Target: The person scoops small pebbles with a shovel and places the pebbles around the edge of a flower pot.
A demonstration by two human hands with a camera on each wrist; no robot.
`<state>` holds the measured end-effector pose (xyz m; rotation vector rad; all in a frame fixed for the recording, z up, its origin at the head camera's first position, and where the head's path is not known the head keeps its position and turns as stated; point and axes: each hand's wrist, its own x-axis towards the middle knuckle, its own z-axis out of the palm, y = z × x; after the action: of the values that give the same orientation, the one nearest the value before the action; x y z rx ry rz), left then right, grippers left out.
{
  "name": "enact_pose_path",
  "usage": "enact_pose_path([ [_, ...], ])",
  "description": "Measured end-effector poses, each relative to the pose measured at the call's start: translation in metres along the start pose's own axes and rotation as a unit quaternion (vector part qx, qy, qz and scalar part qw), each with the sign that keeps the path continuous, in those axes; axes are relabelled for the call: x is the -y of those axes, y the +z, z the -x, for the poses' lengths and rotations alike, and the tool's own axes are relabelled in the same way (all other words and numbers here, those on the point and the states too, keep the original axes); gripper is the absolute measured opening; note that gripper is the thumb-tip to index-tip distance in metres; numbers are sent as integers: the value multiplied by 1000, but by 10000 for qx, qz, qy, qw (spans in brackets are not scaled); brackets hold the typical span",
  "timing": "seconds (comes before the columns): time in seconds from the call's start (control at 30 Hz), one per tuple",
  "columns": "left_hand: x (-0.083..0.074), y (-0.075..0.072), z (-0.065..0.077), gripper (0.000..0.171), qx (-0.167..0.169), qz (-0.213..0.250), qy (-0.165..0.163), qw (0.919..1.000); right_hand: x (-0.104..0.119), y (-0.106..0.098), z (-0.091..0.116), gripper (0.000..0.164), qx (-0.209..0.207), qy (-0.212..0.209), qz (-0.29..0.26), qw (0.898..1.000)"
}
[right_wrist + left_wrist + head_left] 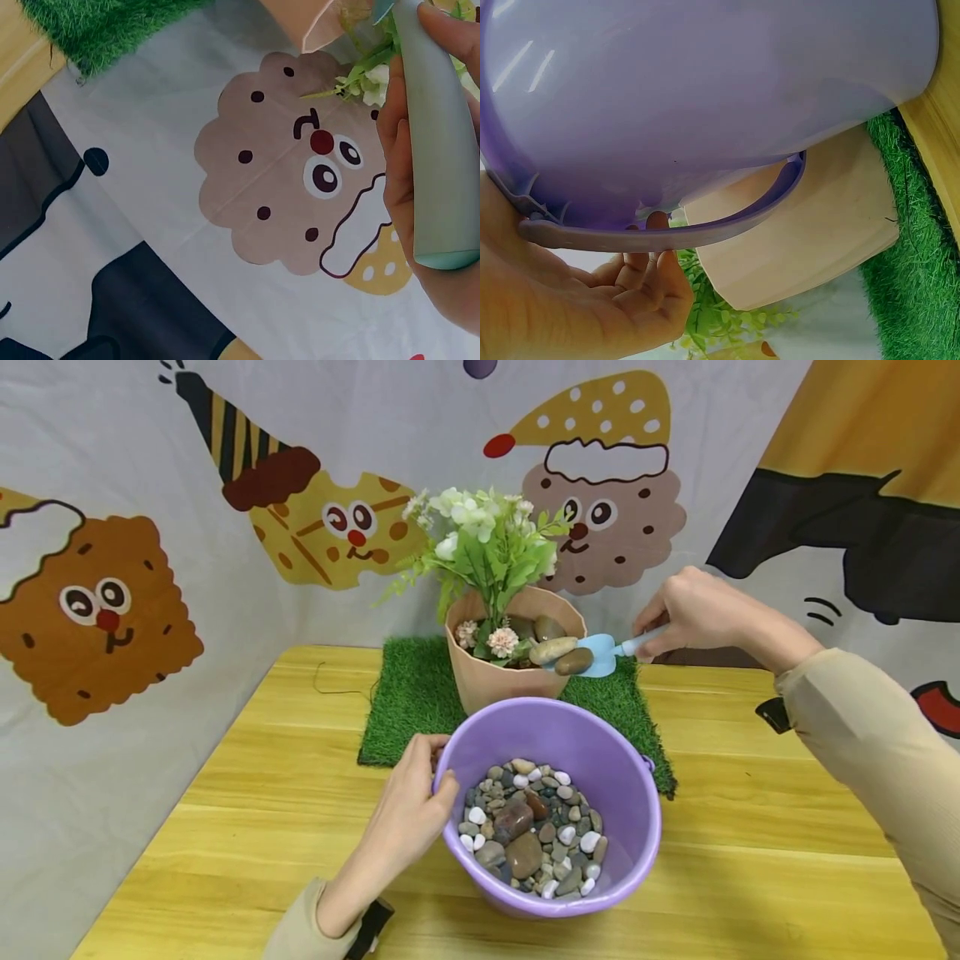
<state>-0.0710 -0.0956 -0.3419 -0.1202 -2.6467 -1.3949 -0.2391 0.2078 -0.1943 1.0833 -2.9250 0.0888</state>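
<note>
A purple bucket [618,802] stands in front, with many pebbles [562,827] and several larger brown stones on its floor. My left hand [408,806] grips its rim at the left; in the left wrist view, the curled fingers are by the bucket's handle [727,232]. My right hand [701,610] holds a small blue shovel [600,653] by its pale handle [442,142]. A tan stone [553,650] and a brown stone [575,662] lie at the blade's front, over the right rim of a peach flowerpot [510,689]. White flowers [476,518] and dark stones [549,627] are inside the pot.
The pot stands on a green artificial grass mat [408,693], on a wooden table [300,760]. Behind hangs a white cloth [420,410] with cartoon biscuits. A thin dark wire [337,692] lies left of the mat.
</note>
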Motion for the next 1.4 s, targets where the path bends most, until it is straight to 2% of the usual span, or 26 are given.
enact_pose_path([
  [0.37,-1,0,0,39,-21,-48,9,10000,6,-7,-22,8,266,47,465,9986],
  [0.7,-1,0,1,39,-20,-63,22,10000,20,-10,-29,12,-80,-160,1244,9921],
  [0.93,-1,1,0,38,-26,-76,-35,10000,28,-14,-17,8,-501,44,1191,9916],
  [1.1,-1,1,0,38,-16,-56,-41,10000,29,-13,0,13,-897,79,1139,9894],
  [1.4,-1,1,0,39,-38,-65,-22,10000,38,-2,31,18,-1250,-461,1097,9850],
])
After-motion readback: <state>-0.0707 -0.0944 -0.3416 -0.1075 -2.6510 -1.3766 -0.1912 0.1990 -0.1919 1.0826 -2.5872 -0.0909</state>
